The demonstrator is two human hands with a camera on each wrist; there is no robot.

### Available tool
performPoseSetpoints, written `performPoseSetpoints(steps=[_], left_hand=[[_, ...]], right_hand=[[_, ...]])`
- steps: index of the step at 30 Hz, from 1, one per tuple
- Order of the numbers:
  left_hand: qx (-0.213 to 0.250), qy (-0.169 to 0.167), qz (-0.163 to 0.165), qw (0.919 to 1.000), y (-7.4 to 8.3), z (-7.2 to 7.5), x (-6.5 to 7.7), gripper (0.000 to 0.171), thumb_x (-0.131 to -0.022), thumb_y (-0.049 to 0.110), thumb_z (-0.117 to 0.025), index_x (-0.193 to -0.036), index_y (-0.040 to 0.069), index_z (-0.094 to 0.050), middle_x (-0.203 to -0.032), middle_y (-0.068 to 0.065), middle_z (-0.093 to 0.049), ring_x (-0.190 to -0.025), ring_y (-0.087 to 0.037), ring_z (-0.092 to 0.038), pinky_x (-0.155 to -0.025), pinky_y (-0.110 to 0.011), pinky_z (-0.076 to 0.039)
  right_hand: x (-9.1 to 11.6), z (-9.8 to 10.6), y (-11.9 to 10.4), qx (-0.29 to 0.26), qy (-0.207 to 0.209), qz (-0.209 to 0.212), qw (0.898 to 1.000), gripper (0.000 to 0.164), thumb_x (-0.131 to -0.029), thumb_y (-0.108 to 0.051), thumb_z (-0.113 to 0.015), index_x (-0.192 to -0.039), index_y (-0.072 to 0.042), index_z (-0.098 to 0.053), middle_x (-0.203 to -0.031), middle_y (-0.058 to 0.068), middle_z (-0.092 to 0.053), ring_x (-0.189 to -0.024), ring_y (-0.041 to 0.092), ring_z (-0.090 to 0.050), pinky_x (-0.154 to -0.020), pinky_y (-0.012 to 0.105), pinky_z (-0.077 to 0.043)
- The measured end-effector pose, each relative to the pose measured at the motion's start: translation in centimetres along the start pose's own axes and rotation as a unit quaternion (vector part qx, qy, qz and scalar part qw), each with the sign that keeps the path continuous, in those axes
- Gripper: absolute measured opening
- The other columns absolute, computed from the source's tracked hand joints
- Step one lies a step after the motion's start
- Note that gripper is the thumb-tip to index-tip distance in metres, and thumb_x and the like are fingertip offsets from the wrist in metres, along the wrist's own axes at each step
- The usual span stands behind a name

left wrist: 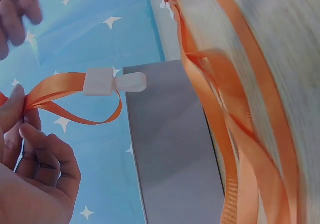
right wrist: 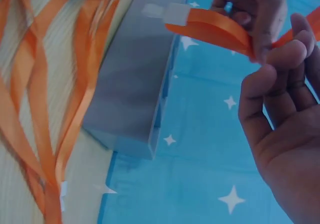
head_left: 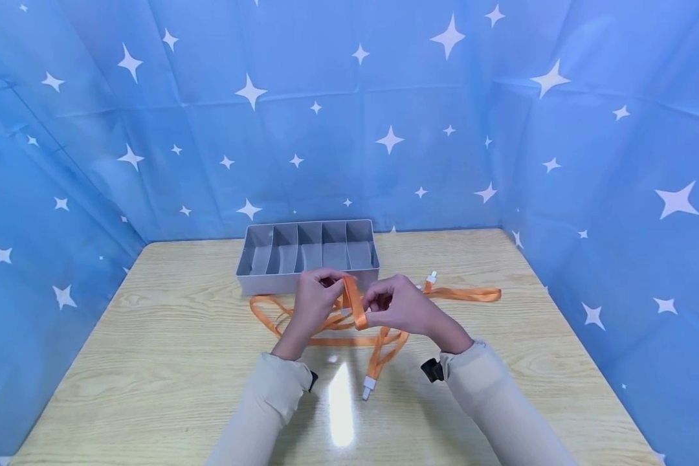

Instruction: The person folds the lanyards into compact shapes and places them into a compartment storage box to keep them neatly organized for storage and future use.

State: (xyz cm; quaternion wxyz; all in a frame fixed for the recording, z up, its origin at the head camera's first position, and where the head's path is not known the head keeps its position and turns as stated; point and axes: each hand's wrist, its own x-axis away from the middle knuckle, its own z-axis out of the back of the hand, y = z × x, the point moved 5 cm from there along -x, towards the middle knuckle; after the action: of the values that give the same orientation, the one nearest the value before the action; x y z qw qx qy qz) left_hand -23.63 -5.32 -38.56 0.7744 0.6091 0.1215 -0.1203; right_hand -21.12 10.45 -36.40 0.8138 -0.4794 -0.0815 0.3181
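Left hand [head_left: 316, 299]: thumb and fingers pinch an orange lanyard [head_left: 355, 303], the strap gripped between the fingertips; right hand [head_left: 406, 305]: fingers curled, thumb side at the strap's edge; cannot tell whether it pinches the strap or only rests against it.

Lanyard orientation: clip end runs down from the left hand's pinch, its white clip [left wrist: 116, 81] pointing toward the table [head_left: 169, 362], tab lowermost; a slack narrow loop of strap bows out beside the clip; above the grip the strap is doubled, its long axis in the head view slanting from far left to near right, the bend at the near right end.

Position relative to grip: clip below the left fingertips and clear of them; doubled strap to the right of the left hand, in the gap between both hands, bend just beside the right thumb; the held part is raised over the table, on the near side of a gray box [head_left: 270, 285] whose five compartments run left to right.

Below the hands: other orange lanyards [head_left: 343, 342] lie tangled on the table; one clip end [head_left: 369, 387] points near, another [head_left: 432, 277] points far, to the right of the box; blue star-patterned cloth [head_left: 303, 65] hangs behind.
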Motion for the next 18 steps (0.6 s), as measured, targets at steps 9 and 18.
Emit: performPoseSetpoints(steps=[9, 18], left_hand=[[0.006, 0.012, -0.012, 0.9998, 3.1, 1.1, 0.3, 0.007, -0.082, 0.000, -0.065, -0.082, -0.003, -0.072, -0.071, -0.013, -0.065, -0.057, -0.021, -0.051, -0.047, -0.021, -0.041], [0.038, -0.006, -0.011, 0.9992, 0.6, 0.6, -0.7, 0.009, -0.082, 0.017, -0.070, -0.083, 0.008, -0.074, -0.074, -0.004, -0.067, -0.058, -0.018, -0.053, -0.048, -0.024, -0.044]], right_hand=[[0.4, -0.5, 1.7, 0.018, 0.000, -0.026, 1.000, 0.012, -0.073, -0.020, -0.078, -0.081, -0.019, -0.069, -0.067, 0.001, -0.056, -0.056, 0.013, -0.046, -0.051, 0.023, -0.039], [0.6, -0.4, 3.5, 0.081, 0.061, -0.019, 0.995, 0.024, -0.069, -0.027, -0.081, -0.089, -0.021, -0.070, -0.072, -0.004, -0.055, -0.060, 0.014, -0.049, -0.052, 0.026, -0.043]])
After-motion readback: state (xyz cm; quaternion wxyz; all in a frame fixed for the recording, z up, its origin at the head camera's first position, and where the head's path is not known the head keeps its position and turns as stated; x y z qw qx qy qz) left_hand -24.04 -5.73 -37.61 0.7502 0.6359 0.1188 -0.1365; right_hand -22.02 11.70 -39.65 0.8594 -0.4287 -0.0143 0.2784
